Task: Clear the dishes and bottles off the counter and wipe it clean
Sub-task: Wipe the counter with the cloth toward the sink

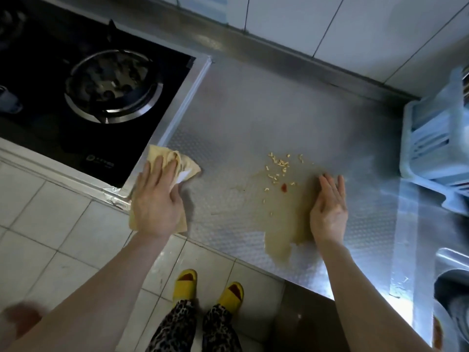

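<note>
Leftward, cloth (175, 163) under left hand (156, 199), right hand (330, 207) beside spill (281, 224)

Cloth (175, 163): near part hidden under left hand (156, 199), full shape unclear. Drying rack (431, 138) cut off by right edge, contents unreadable. Sink (451, 288) at near right also cropped, whatever's inside is blurred. Stove (83, 85) runs off left edge; logo on its near rim too small to read.

White wall tiles (291, 19) with dark grout rise behind the steel backsplash. Pale square floor tiles (58, 224) lie below the worktop's front edge. A black glass gas hob (76, 85) is set at the worktop's left end. Light glares along the right front edge.
</note>
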